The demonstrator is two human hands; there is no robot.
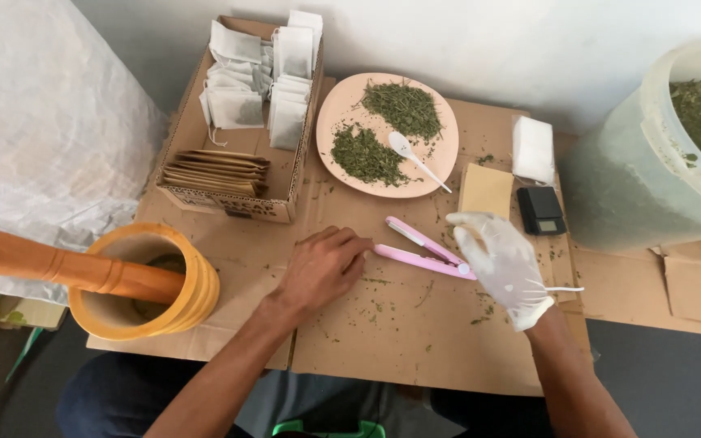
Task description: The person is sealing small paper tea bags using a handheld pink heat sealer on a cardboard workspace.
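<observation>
I see my bare left hand (324, 268) lying flat on the brown cardboard sheet (415, 341) that covers the counter, fingers bent loosely, and its fingertips touch the closed end of the pink hinged heat-sealer clamp (423, 250). It holds nothing tightly; it only steadies the tool. My right hand (503, 261), in a white thin glove, rests on the other end of the clamp, near the hinge where a white cord (561, 289) goes out. Its fingers are curled, but I cannot tell if something is pinched under them. The clamp lies between the two hands, its arms a little apart, just in front of the round pink plate with two heaps of dried green leaves and a white plastic spoon (387, 134).

To do this step well, I think the left hand should press the tool down so it does not slide on the cardboard. Leaf crumbs are scattered around, so I would keep the arms of the clamp clean. The small black pocket scale (540, 211) and the tan paper envelope (486, 191) are near the glove; I should not push them.
</observation>
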